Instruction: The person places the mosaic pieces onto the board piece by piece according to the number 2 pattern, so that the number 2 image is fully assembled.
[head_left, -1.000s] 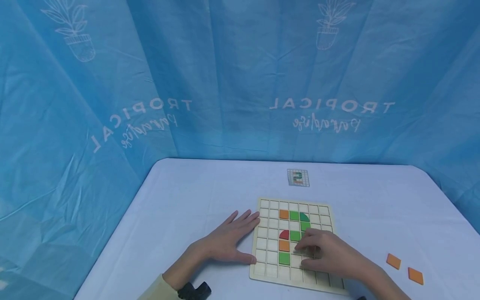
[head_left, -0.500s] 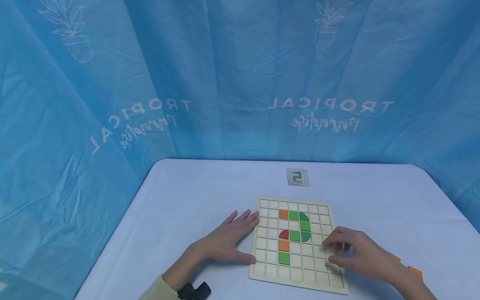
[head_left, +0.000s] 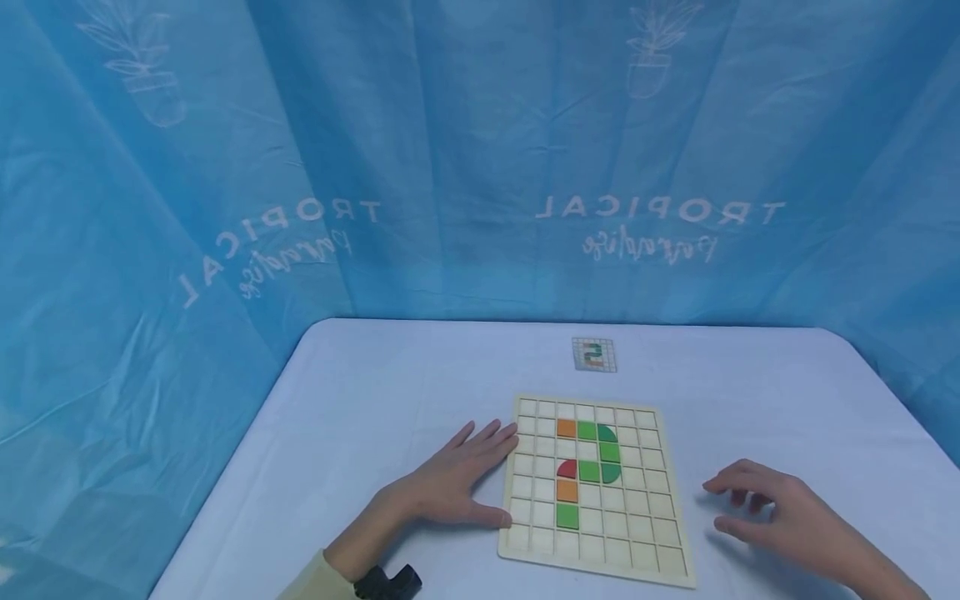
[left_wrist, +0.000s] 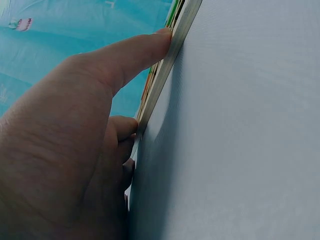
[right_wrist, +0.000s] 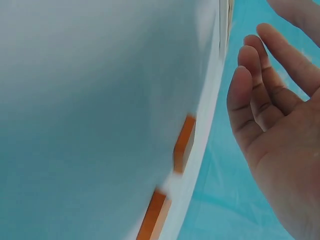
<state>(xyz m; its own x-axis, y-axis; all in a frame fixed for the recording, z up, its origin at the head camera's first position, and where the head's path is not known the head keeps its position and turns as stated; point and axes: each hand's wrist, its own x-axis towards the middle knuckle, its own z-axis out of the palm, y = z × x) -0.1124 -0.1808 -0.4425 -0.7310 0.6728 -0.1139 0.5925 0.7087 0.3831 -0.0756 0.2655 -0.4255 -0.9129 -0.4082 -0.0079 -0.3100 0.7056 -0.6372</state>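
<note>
A wooden grid board (head_left: 642, 554) lies on the white-covered table. My left hand (head_left: 450, 485) rests flat on the cloth, fingers spread, with fingertips and thumb at the board's left edge; the left wrist view shows the thumb (left_wrist: 135, 55) against that edge. Set in the cells are green squares (head_left: 588, 472), orange squares (head_left: 567, 491), a red quarter-round tile (head_left: 567, 469) and dark green quarter-round tiles (head_left: 611, 473). Right of the board, my right hand (head_left: 783, 512) hovers with loosely bent fingers, holding nothing. Two orange tiles (right_wrist: 185, 145) below it show in the right wrist view; the hand hides them in the head view.
Behind the board lies a small pattern card (head_left: 594, 355) printed with a 2-like figure on a grid. A blue printed curtain (head_left: 480, 167) hangs at the table's back and sides. A dark strap device (head_left: 387, 582) sits on the left wrist.
My right hand has left the board and moved right, over the orange tiles. A dark green quarter-round tile it covered before now shows in its cell. My left hand stays put.
</note>
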